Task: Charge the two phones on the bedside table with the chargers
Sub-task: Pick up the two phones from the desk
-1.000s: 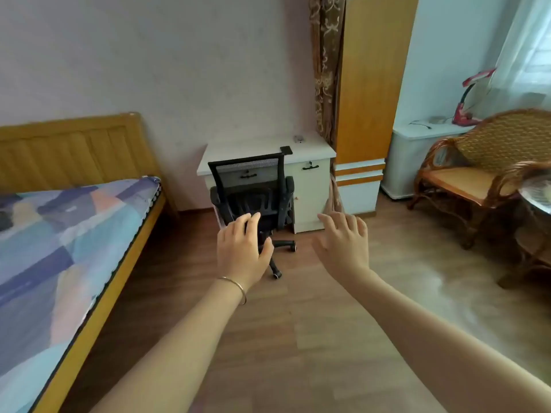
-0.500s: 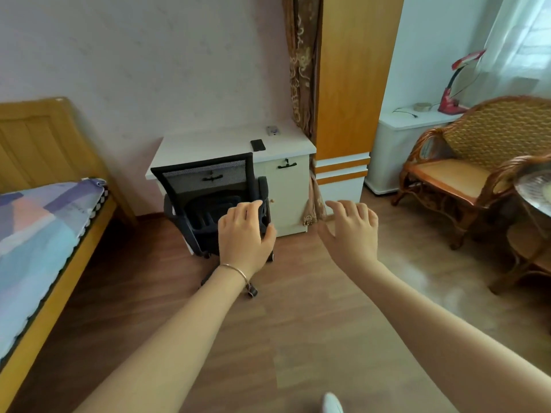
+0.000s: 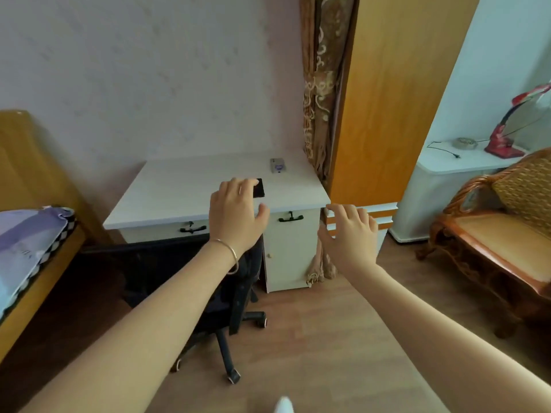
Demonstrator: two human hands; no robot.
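A white bedside table stands against the wall between the bed and a wooden wardrobe. A black phone lies near its front edge, partly hidden by my fingers. A second, grey phone lies further back to the right. My left hand hovers open over the table's front edge, fingertips at the black phone. My right hand is open in the air to the right of the table, holding nothing. On the white cabinet at the right lies a dark cable. No charger is clearly visible.
A black office chair is tucked under the table, in front of me. The bed lies at the left. A wardrobe, a white cabinet with a red lamp, and a wicker chair stand at the right.
I have moved closer to the table. Both hands have advanced: the left now reaches over the table's front edge to the black phone, the right is beside the table's right corner.
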